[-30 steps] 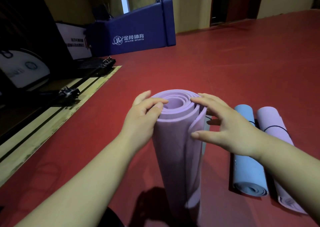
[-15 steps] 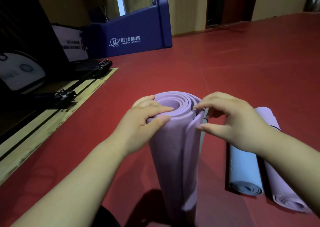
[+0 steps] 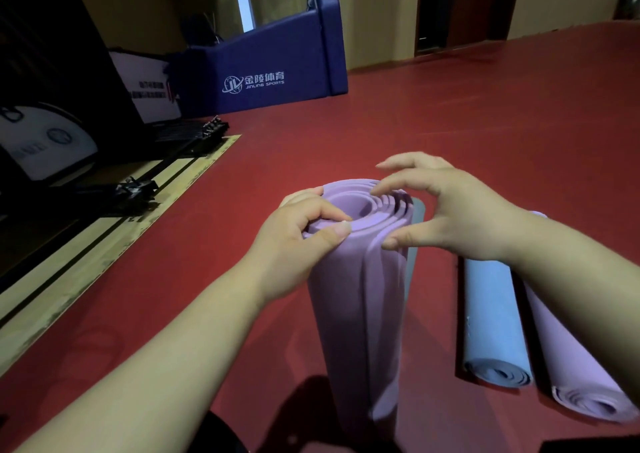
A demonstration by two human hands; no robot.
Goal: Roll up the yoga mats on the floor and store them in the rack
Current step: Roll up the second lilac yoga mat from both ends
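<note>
On red floor, spiral foam mat, left hand pinching

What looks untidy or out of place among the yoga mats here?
The upright purple mat is rolled loosely: gaps show between its layers at the top, and its outer edge stands away on the right. The left hand pinches its top rim. The blue mat and the other purple mat lie neatly rolled.
</note>
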